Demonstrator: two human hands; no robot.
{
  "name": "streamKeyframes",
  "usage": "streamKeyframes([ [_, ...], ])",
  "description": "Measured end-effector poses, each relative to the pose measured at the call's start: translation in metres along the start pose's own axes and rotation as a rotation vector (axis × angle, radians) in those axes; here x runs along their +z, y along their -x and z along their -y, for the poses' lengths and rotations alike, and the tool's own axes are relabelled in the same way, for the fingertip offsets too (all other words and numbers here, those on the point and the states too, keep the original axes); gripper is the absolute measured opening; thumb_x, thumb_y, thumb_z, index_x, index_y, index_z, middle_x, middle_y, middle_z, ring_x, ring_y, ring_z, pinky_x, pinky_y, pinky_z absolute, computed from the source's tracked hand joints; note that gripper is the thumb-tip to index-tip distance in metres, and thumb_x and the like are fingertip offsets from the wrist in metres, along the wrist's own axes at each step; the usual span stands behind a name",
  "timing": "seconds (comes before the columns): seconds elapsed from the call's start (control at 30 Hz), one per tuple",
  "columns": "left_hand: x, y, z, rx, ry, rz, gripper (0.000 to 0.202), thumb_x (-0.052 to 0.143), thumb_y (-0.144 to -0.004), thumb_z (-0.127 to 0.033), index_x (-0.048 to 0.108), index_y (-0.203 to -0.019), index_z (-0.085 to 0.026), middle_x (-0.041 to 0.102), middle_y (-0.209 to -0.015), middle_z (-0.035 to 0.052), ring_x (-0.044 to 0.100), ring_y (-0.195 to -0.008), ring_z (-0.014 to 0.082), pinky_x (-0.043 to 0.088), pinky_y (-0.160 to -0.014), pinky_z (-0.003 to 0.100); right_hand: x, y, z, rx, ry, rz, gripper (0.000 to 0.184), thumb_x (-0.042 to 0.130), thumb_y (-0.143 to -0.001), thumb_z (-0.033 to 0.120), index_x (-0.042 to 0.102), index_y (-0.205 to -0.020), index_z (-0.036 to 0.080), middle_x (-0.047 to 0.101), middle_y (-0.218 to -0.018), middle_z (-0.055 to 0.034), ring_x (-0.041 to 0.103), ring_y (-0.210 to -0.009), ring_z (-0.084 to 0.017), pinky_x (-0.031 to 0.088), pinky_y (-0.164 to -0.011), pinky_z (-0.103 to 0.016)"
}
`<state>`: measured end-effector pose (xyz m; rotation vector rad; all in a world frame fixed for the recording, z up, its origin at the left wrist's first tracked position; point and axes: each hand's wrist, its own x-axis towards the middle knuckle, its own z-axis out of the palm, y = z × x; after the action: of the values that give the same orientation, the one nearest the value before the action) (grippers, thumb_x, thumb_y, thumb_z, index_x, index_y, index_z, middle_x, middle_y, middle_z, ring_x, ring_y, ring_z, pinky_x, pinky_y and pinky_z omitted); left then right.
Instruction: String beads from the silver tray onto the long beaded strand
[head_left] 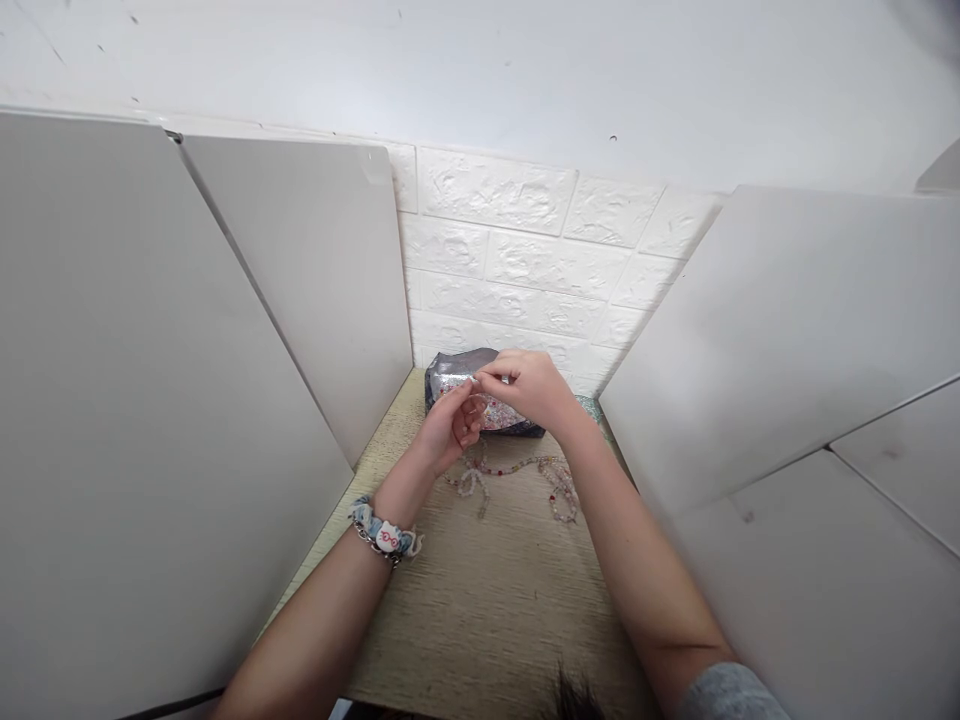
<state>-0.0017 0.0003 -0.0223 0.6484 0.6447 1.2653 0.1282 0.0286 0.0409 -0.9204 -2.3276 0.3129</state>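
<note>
While my left hand (448, 425) and right hand (531, 385) meet before the shiny pouch (499, 415), their thumbs and index fingers are pinched together at a small pale bit (475, 380), too tiny to identify; my other left fingers curl loosely. Bead strands (510, 469) lie on the table (487, 600), nearer me. Judgement: brace the left pinch, make only small right-hand movements, clear of the strands.
</note>
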Motion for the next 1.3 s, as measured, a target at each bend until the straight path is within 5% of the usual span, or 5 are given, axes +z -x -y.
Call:
streamKeyframes([
  [0.23, -0.001, 0.002, 0.001, 0.043, -0.092, 0.057, 0.022, 0.059, -0.07, -0.036, 0.053, -0.074, -0.015, 0.017, -0.043, -0.0107, 0.014, -0.031, 0.0005, 0.011, -0.029, 0.013, 0.013, -0.007, -0.022, 0.143, -0.041, -0.068, 0.03, 0.033, -0.083, 0.034, 0.056, -0.073, 0.016, 0.055, -0.066, -0.0009, 0.046, -0.062, -0.01, 0.03, -0.057, -0.021],
  [0.47, -0.003, -0.003, 0.006, 0.132, -0.164, -0.067, 0.019, 0.055, -0.071, -0.035, 0.05, -0.076, -0.017, 0.018, -0.042, -0.0111, 0.012, -0.031, 0.0014, 0.011, -0.03, 0.013, 0.062, -0.013, -0.07, 0.405, 0.452, 0.352, 0.026, 0.037, -0.08, 0.016, 0.062, -0.081, 0.012, 0.061, -0.088, -0.0135, 0.056, -0.079, -0.019, 0.037, -0.065, -0.025],
  [0.7, -0.006, -0.005, 0.006, 0.097, -0.114, -0.064, 0.017, 0.052, -0.068, -0.026, 0.042, -0.06, -0.015, 0.026, -0.044, -0.0088, 0.02, -0.032, 0.0007, 0.015, -0.031, 0.015, 0.073, -0.012, -0.077, 0.422, 0.475, 0.412, 0.026, 0.038, -0.078, 0.015, 0.063, -0.085, 0.011, 0.062, -0.091, -0.0155, 0.058, -0.086, -0.021, 0.041, -0.069, -0.027],
  [0.9, -0.005, -0.005, 0.007, 0.061, -0.209, -0.158, 0.019, 0.05, -0.066, -0.025, 0.037, -0.054, -0.017, 0.016, -0.039, -0.0107, 0.012, -0.03, 0.0013, 0.008, -0.031, 0.016, 0.073, -0.011, -0.075, 0.421, 0.46, 0.442, 0.024, 0.04, -0.075, 0.013, 0.063, -0.085, 0.013, 0.062, -0.09, -0.0133, 0.058, -0.084, -0.021, 0.041, -0.068, -0.026],
  [1.3, -0.004, -0.004, 0.009, 0.161, -0.423, -0.273, 0.036, 0.056, -0.067, -0.042, 0.061, -0.086, -0.012, 0.019, -0.037, -0.011, 0.014, -0.031, 0.0021, 0.01, -0.033, 0.018, 0.078, -0.01, -0.079, 0.404, 0.362, 0.44, 0.021, 0.041, -0.074, 0.013, 0.061, -0.082, 0.013, 0.062, -0.089, -0.0134, 0.056, -0.086, -0.021, 0.038, -0.07, -0.027],
])
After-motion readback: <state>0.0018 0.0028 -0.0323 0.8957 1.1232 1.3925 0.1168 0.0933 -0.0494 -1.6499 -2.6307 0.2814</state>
